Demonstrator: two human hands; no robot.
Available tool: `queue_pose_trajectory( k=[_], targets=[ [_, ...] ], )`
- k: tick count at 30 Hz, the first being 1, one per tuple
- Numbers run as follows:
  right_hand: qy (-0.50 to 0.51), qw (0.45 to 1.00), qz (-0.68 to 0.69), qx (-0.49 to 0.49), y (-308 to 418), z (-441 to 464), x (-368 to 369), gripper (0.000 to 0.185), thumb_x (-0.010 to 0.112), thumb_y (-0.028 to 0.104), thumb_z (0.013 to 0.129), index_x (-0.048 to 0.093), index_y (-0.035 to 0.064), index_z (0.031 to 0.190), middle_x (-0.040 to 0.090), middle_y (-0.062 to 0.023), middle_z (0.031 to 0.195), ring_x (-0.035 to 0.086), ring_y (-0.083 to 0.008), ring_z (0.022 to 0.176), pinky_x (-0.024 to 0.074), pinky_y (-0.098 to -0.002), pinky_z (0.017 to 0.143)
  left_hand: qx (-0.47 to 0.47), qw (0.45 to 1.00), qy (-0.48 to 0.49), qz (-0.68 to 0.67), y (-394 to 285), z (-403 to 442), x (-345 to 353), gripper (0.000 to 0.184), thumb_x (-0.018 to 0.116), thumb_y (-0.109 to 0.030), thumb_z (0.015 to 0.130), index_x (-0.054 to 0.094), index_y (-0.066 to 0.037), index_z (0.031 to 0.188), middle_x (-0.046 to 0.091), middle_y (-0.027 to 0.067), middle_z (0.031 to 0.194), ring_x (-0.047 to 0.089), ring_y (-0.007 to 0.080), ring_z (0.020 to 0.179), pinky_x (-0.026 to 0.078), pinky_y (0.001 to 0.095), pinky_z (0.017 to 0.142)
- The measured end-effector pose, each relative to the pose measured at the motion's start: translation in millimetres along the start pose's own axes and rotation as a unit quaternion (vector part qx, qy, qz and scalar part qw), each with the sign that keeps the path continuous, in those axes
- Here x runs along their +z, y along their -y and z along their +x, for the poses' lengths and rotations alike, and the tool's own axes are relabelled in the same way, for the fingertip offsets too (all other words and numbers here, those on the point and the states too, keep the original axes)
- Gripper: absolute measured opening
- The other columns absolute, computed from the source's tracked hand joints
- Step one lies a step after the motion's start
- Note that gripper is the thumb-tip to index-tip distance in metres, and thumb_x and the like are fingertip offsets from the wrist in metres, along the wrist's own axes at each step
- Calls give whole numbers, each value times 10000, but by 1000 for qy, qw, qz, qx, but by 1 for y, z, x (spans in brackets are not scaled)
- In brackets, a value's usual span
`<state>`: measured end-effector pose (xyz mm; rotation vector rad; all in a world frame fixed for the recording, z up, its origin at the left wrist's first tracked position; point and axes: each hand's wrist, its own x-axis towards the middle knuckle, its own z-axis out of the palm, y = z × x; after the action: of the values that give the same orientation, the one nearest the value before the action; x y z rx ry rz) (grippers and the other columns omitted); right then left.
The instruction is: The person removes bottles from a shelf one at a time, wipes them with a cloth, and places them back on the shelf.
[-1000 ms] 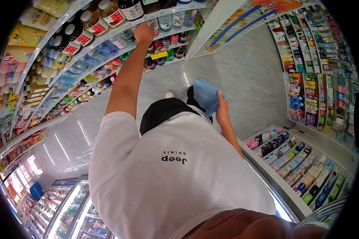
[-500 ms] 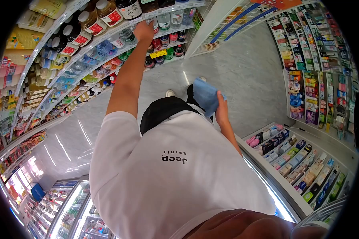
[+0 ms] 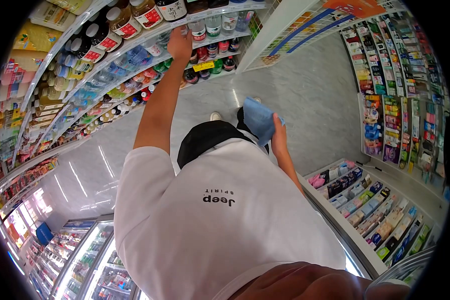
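Observation:
My left hand (image 3: 180,46) reaches into a shelf of drinks below the dark-labelled jars. Its bent fingers are closed around the top of a bottle (image 3: 184,29), most of which the hand hides. Clear bottles (image 3: 213,26) stand to its right on that shelf, and more clear bottles lie to its left. Low in front of my body, my right hand (image 3: 280,137) grips a blue cloth (image 3: 258,120), which hangs folded from the fingers.
Large brown jars (image 3: 147,15) line the shelf above. A yellow tag (image 3: 203,66) hangs on a lower shelf edge. A white mesh end panel (image 3: 280,37) closes the rack. Packaged goods fill a low display (image 3: 370,205) at the right, and lit fridges (image 3: 82,260) stand at lower left.
The view has shifted slightly, so the shelves sit a little lower and further right. My left hand stays at the same bottles, and the blue cloth is still in my right hand.

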<state>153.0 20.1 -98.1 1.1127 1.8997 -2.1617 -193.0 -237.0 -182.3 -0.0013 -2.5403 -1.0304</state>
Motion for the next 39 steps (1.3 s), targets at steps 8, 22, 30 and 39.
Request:
queue_pose_trajectory(
  k=[8,22,30,39],
  targets=[
    [8,1000,-8,6,-4,6,0,598,517,529,973,601,-33,1158,590,-68,1104,514,-156,1011,398,-315,932,-39,997,-32,51,25,1,-17,433,737,-350,829,566,-79,1121,603,122,1118,656,331,878,521,469,746],
    [11,1000,24,-1,-2,-3,1,602,500,497,989,578,-53,1220,603,-124,1203,544,-196,1111,386,-344,1017,-60,993,58,83,29,25,-7,586,722,-517,794,643,-9,1074,672,234,1034,657,400,950,529,491,799],
    [39,998,39,-10,-10,3,-4,602,492,487,993,580,-63,1220,608,-125,1208,555,-198,1106,390,-343,1019,-60,987,111,104,21,25,-17,571,746,-444,791,618,-10,1140,668,224,1055,628,387,1024,520,475,850],
    [52,998,26,2,-3,6,0,626,542,513,966,546,-49,1242,575,-104,1229,517,-178,1138,367,-338,1038,-5,991,87,101,13,7,-28,743,768,-448,779,484,-55,1341,458,248,1383,613,415,1081,539,483,875]
  ],
)
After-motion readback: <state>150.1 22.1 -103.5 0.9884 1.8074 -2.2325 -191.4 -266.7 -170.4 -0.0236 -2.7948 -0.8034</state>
